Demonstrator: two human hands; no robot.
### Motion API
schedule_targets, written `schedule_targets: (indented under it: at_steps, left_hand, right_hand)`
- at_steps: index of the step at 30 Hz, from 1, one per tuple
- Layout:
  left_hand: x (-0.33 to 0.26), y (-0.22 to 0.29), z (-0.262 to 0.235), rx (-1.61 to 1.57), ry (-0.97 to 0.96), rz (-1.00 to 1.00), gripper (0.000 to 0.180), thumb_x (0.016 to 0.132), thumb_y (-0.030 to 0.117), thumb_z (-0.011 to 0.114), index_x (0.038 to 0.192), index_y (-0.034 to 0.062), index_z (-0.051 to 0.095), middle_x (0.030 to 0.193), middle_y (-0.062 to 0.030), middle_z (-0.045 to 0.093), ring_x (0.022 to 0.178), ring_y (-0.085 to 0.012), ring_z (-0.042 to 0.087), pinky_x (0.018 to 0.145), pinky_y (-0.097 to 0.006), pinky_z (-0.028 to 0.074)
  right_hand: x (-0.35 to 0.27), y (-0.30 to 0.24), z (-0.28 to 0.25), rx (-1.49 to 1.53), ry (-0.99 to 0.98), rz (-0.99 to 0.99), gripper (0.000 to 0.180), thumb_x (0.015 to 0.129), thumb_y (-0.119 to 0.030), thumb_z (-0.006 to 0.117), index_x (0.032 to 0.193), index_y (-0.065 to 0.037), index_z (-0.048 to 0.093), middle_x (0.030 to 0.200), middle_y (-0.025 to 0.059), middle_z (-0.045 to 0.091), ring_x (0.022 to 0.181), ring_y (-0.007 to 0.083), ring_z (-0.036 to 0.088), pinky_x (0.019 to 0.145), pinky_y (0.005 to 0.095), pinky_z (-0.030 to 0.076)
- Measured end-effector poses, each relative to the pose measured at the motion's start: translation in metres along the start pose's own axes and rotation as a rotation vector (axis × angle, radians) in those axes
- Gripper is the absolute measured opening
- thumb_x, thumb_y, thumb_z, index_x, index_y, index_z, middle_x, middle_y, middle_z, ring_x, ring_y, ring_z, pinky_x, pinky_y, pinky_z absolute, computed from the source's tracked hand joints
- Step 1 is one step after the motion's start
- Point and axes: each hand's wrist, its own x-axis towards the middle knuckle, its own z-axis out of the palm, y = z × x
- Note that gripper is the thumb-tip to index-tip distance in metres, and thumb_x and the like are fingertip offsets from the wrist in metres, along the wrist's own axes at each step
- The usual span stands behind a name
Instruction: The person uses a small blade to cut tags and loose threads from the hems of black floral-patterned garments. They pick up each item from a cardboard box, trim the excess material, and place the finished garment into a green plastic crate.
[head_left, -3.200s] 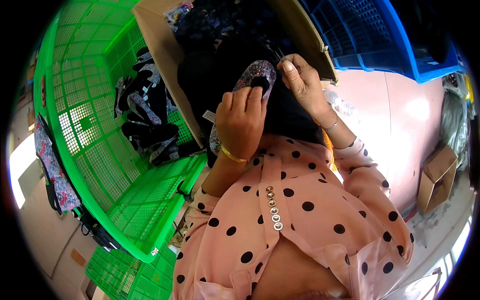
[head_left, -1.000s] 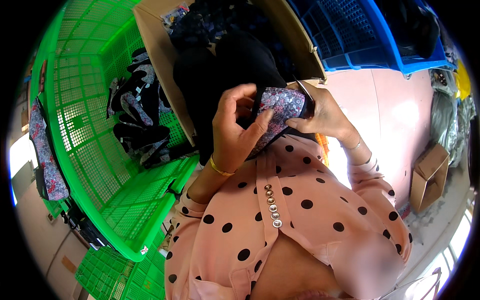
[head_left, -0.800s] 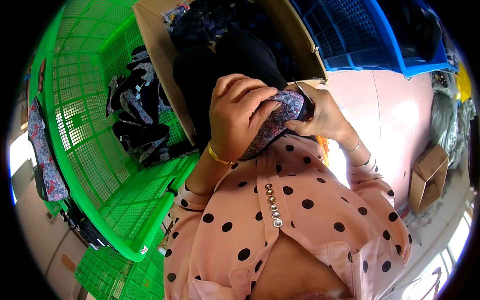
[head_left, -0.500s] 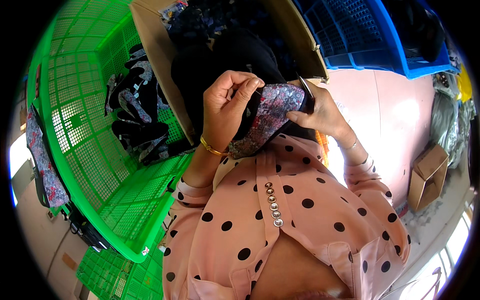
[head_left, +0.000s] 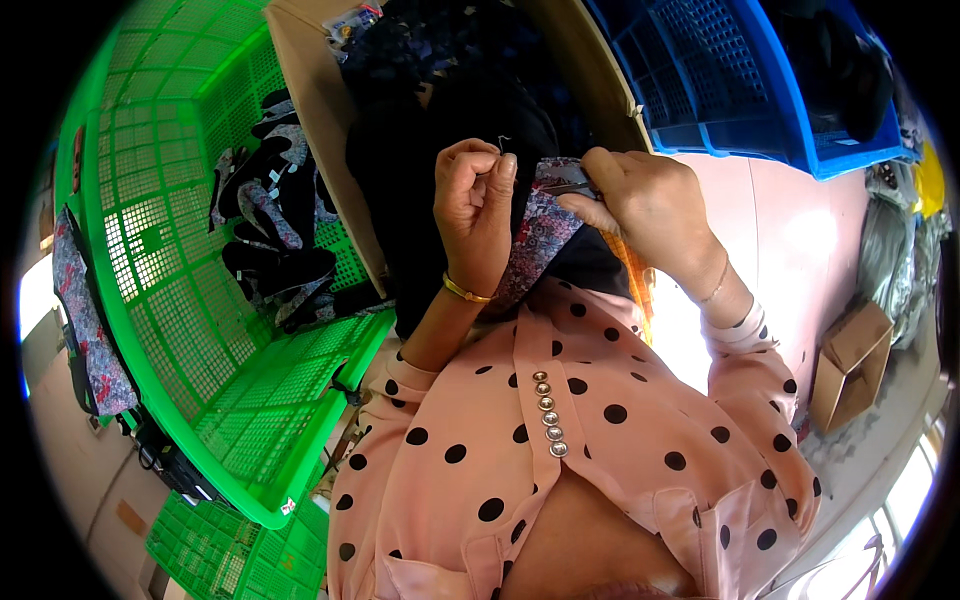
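Observation:
My left hand, with a gold bangle at the wrist, is raised over my lap. Its thumb and forefinger are pinched on a short thin thread that sticks out above the fingertips. A floral fabric piece in grey, pink and red lies across my lap, just right of that hand and partly behind it. My right hand is closed round scissors, their blades pointing left over the upper end of the floral piece. The handles are mostly hidden in the fingers.
A green crate on my left holds several black and floral pieces. Ahead stands an open cardboard box with dark contents. A blue crate is at far right, with a small carton and plastic bags beyond.
My left hand has moved right and turned more upright. My right hand has moved up, and the scissors have swung from pointing up to pointing left across the fabric.

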Motion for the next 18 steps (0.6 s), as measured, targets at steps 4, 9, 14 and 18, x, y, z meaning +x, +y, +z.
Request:
schedule_targets:
  at_steps: [4, 9, 14, 18]
  left_hand:
    - [-0.002, 0.005, -0.002, 0.093, -0.007, 0.007, 0.006, 0.095, 0.001, 0.056, 0.090, 0.0003, 0.054, 0.107, -0.0073, 0.052, 0.076, -0.0068, 0.055, 0.070, -0.021, 0.048]
    - [-0.002, 0.008, -0.004, 0.262, 0.018, 0.135, 0.007, 0.092, 0.000, 0.060, 0.086, 0.0019, 0.055, 0.103, -0.0061, 0.054, 0.076, -0.0053, 0.052, 0.069, -0.019, 0.044]
    - [0.025, 0.008, -0.030, 0.542, 0.170, 0.269, 0.007, 0.091, 0.006, 0.062, 0.097, 0.0024, 0.060, 0.112, -0.0112, 0.058, 0.092, -0.0133, 0.055, 0.075, -0.026, 0.046]
    - [0.017, 0.012, -0.041, 0.584, 0.040, -0.005, 0.025, 0.091, 0.019, 0.066, 0.107, 0.0002, 0.060, 0.098, -0.0113, 0.065, 0.086, -0.0181, 0.063, 0.073, -0.030, 0.049]
  right_hand:
    - [0.011, -0.003, 0.000, -0.077, -0.066, -0.082, 0.039, 0.086, -0.045, 0.062, 0.073, -0.010, 0.054, 0.056, 0.0035, 0.055, 0.055, 0.0198, 0.061, 0.049, 0.0288, 0.046]
    - [0.019, 0.002, 0.009, -0.052, -0.095, -0.104, 0.040, 0.088, -0.046, 0.058, 0.075, -0.009, 0.056, 0.051, 0.0045, 0.054, 0.050, 0.0217, 0.060, 0.047, 0.0300, 0.046]
    - [0.013, 0.027, 0.039, 0.549, -0.043, 0.324, 0.047, 0.097, -0.047, 0.048, 0.078, -0.004, 0.056, 0.059, 0.0062, 0.050, 0.056, 0.0153, 0.054, 0.050, 0.0263, 0.038]
    - [0.005, 0.031, 0.062, 0.990, 0.086, 0.425, 0.048, 0.102, -0.046, 0.039, 0.078, -0.006, 0.049, 0.064, -0.0026, 0.034, 0.058, 0.0078, 0.032, 0.054, 0.0229, 0.031]
